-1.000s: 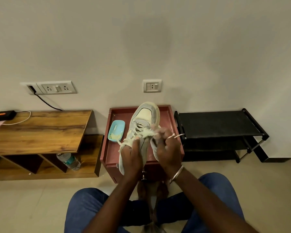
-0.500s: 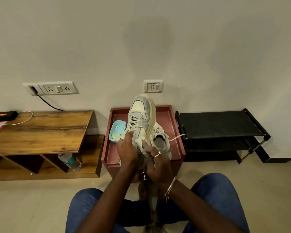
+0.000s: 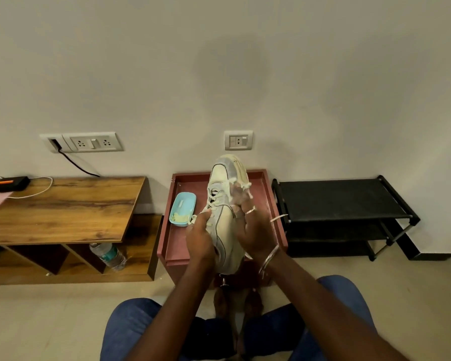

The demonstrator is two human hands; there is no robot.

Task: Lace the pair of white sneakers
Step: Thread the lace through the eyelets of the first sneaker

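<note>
Currently, the sneaker point(image 3: 225, 225) is clamped toe-up between the left grip point(image 3: 201, 238), by the laces point(image 3: 214, 198), and the right grip point(image 3: 257, 230).

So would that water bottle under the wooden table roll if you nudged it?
Probably: the bottle is round and seems to lie on its side on the lower shelf. It looks like thin clear plastic, so likely light, and it may dent when squeezed.
</note>
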